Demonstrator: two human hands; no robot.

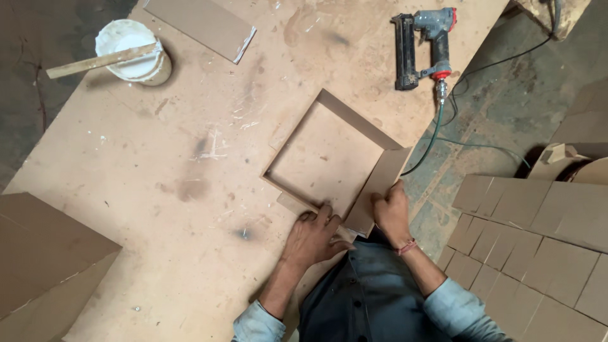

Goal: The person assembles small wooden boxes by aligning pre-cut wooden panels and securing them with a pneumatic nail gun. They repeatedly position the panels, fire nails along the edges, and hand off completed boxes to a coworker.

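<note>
While a glue bucket (134, 52) with a stick (101, 61) is left far left, the square frame (334, 162) on the workbench (158, 158) is pressed at its near corner: left hand (311, 235) flat, fingers spread; right hand (391, 209) curled onto a side board (378, 190). A nail gun (424, 45) is seen beyond.

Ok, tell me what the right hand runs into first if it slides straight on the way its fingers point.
The right hand already rests on the frame's right side board; farther up-left comes the frame's upper wall.
</note>
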